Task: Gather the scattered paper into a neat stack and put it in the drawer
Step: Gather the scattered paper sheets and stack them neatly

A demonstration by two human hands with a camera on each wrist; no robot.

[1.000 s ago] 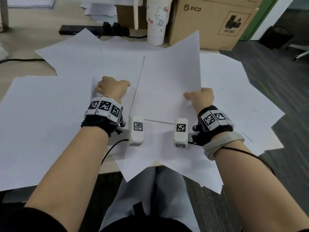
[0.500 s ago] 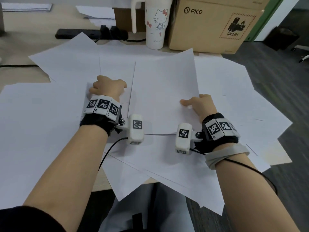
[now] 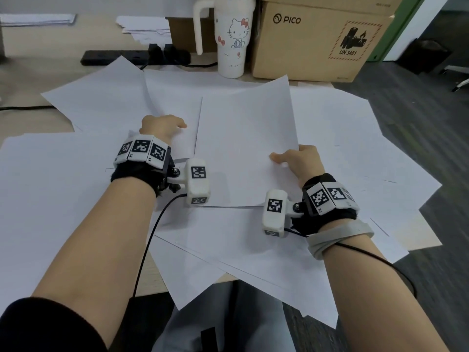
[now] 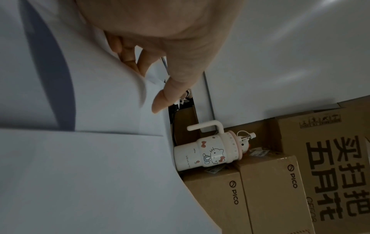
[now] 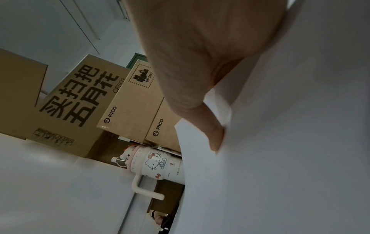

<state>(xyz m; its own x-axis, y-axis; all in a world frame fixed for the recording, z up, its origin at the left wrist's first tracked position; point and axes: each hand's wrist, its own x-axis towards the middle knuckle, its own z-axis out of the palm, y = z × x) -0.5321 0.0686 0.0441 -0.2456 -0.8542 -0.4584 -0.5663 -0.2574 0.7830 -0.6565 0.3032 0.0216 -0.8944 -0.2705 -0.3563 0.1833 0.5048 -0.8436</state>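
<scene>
White paper (image 3: 101, 189) lies fanned across the wooden desk (image 3: 28, 80), corners jutting every way and some overhanging the near edge. The top sheet (image 3: 243, 148) sits mid-desk, long axis running near to far, tilted slightly right. The right hand (image 3: 302, 161) pinches its right edge, thumb on top. The left hand (image 3: 160, 125), fingers curled, grips sheets just left of it. Beyond stand a cartoon-cat tumbler (image 3: 232, 39), cardboard boxes (image 3: 319, 41) and a power strip (image 3: 121, 58); dark flooring lies right.

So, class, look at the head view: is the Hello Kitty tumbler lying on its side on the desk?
No, the Hello Kitty tumbler stands upright at the back of the desk, beside the cardboard box.
</scene>
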